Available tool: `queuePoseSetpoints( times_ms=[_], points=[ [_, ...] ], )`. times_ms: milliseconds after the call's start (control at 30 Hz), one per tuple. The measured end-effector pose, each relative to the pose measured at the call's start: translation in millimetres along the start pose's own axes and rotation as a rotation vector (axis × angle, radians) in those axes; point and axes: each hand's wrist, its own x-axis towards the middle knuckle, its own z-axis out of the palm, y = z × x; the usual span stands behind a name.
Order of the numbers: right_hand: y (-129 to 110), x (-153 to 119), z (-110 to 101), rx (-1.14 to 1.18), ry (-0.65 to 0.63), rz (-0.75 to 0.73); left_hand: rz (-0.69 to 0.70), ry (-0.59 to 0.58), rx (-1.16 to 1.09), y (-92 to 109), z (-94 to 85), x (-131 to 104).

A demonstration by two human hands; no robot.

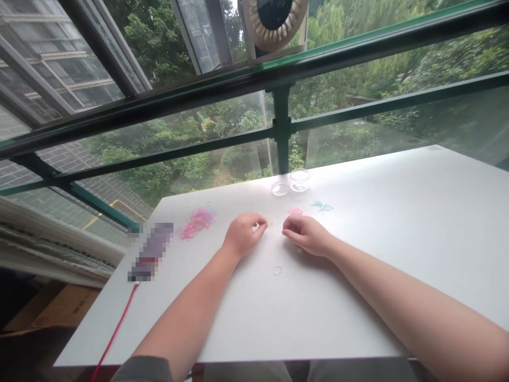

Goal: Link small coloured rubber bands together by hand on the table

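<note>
My left hand (244,233) rests on the white table (318,318), thumb and forefinger pinched together beside a few pale yellow bands (269,220). Whatever may be between those fingertips is too small to make out. A short gap away, my right hand (308,234) is closed, its fingers curled in against the thumb and their tips partly hidden. Just behind it lies a small pink pile of bands (295,211), with a teal group of bands (323,206) farther right. One thin pale ring (277,270) lies by itself between my forearms.
A large pink and purple heap of bands (198,222) sits on the left. At the back edge stand a clear round jar (299,180) and a clear lid (279,189). A blurred-out phone-like slab (153,252) trails a red cable (117,329). Green railing (281,130) borders the table.
</note>
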Motion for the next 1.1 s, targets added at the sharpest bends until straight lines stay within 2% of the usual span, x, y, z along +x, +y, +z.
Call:
queuePoseSetpoints(
  times_ms=[133,233,333,567,833,967,1033,1100],
  points=[
    [-6,-3,0,-0.136,-0.106,-0.037,-0.031,0.038,0.131,-4,-0.5,7],
    [-11,-6,1,-0.264,-0.195,-0.085,-0.057,0.002,0.163,-5,0.7,8],
    [-13,-7,1,-0.317,-0.209,-0.104,-0.064,-0.03,0.165,-6,3.3,8],
    [-12,-6,2,-0.331,-0.213,-0.092,-0.075,-0.005,0.166,-9,5.4,8],
    [-11,-7,-2,-0.272,-0.211,-0.031,-0.131,0.085,0.06,-6,-13.8,-3],
    [-12,-7,-2,-0.256,-0.199,-0.025,-0.148,-0.069,0.043,-3,-20.4,-16],
    [-11,-6,-1,-0.254,-0.179,-0.028,-0.134,-0.153,0.043,-2,-19.0,-21],
    [-11,-6,0,-0.258,-0.166,-0.03,-0.113,-0.188,0.041,-3,-15.2,-22]
  ],
)
